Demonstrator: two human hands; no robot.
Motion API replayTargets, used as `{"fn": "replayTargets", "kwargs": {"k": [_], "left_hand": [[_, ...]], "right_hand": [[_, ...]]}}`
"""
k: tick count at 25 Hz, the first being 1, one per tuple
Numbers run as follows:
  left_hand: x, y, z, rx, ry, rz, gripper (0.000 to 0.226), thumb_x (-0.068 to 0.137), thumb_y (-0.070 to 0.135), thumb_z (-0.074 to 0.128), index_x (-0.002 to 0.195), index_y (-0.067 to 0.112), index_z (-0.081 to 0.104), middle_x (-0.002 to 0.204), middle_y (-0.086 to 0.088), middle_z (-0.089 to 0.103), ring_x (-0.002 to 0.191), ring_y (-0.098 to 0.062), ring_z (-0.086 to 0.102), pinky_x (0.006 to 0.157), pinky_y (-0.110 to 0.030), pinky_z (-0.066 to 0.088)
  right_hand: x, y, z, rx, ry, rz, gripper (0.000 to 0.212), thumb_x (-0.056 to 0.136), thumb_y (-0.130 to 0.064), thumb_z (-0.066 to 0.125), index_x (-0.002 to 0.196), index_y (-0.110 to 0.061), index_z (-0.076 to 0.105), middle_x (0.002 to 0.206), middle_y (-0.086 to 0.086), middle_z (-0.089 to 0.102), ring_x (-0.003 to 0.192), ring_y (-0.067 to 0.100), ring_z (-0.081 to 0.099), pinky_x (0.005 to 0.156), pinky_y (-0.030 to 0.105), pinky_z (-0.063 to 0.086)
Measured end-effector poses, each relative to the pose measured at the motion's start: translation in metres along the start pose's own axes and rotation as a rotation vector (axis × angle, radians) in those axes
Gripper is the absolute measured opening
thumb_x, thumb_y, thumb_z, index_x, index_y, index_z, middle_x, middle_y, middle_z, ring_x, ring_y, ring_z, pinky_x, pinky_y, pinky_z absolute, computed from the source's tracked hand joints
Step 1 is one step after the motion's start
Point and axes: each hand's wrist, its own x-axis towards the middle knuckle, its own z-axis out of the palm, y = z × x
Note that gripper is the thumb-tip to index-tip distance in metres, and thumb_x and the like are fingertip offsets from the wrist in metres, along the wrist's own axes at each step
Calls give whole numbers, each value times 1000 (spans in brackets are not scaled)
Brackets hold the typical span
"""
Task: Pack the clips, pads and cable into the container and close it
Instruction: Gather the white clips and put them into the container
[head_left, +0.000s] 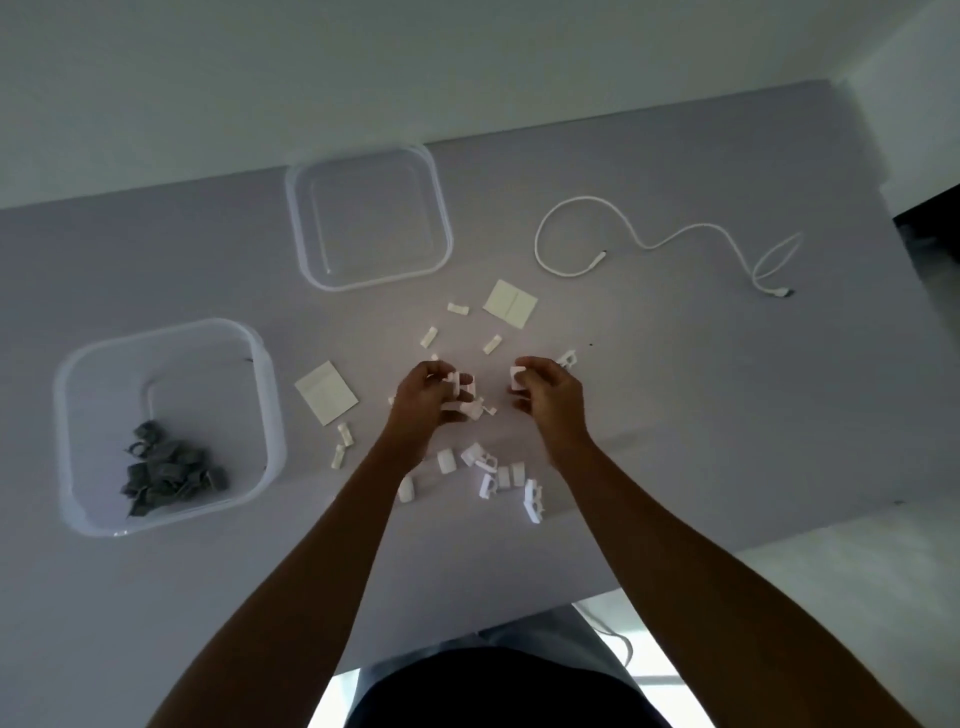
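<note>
Several small white clips (485, 467) lie scattered over the middle of the grey table (675, 415). My left hand (423, 402) is closed around a bunch of white clips (464, 395). Just to its right, my right hand (545, 392) pinches one white clip (517, 378) between thumb and fingers. A clear container (262, 405) stands at the left with several dark grey clips (169, 470) in it. Its clear lid (441, 218) lies flat at the back. Two pale square pads lie on the table, one (326, 392) left of my hands and one (510, 304) beyond them. A white cable (670, 241) curls at the back right.
The table's far edge meets a white wall. Its right and near edges drop off to a pale floor (831, 597). My dark-clothed lap (493, 686) is below the near edge.
</note>
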Motion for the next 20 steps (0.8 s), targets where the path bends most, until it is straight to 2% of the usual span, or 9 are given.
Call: {"fn": "replayTargets", "kwargs": {"k": [3,5,6,8,10,12,14,17,20], "left_hand": [[-12,17,-3,-480,-179,-231,30,73,-7,31,81,13,52,80,-10,63,66,-21,58,56,-29,46],[-11,22,-1,-400,-145,-279,17,75,4,37,72,16,47,65,-3,44,56,-17,37,49,-24,29],[-7,21,1,-211,-77,-247,14,81,11,42,69,17,47,60,-1,37,54,-17,30,48,-23,24],[3,13,3,380,88,-59,23,88,26,57,69,14,53,56,1,43,51,-16,35,48,-23,27],[8,5,6,864,174,164,30,86,36,68,73,12,57,63,1,52,58,-13,47,55,-27,33],[6,-1,10,990,159,189,35,83,46,70,78,14,56,66,5,50,60,-8,46,56,-27,34],[5,-5,15,1049,163,156,42,82,54,69,83,13,57,70,3,53,62,-10,49,53,-25,34],[11,-15,20,1151,163,105,55,81,60,66,88,6,63,85,-12,67,78,-26,63,63,-31,44],[12,-20,21,1141,159,64,50,84,52,65,94,3,66,92,-17,69,87,-32,66,68,-33,45]], "right_hand": [[-5,-11,-20,494,-28,229,23,88,-2,41,81,-2,63,75,12,59,70,28,64,67,35,54],[-3,-17,-30,592,7,261,22,85,-7,41,69,-5,55,68,11,53,62,27,56,62,32,50],[0,-20,-34,560,47,249,22,84,-9,44,63,-8,51,64,10,48,56,25,50,57,30,45],[11,-20,-41,262,161,128,27,84,-14,53,58,-11,48,58,6,44,51,22,40,50,28,35],[23,-15,-46,-226,269,-92,22,87,-21,64,70,-9,56,65,4,54,60,23,50,57,30,39],[29,-14,-47,-476,274,-212,26,86,-29,71,95,-8,58,84,3,60,74,22,58,67,27,41],[33,-15,-47,-543,199,-194,42,85,-34,73,111,-8,53,94,4,59,80,20,56,70,26,42],[42,-12,-45,-657,126,-191,41,85,-33,73,112,-9,53,100,10,65,87,25,62,73,28,45],[44,-3,-48,-741,105,-261,31,87,-27,71,106,-8,56,97,12,69,88,28,64,72,27,42]]}}
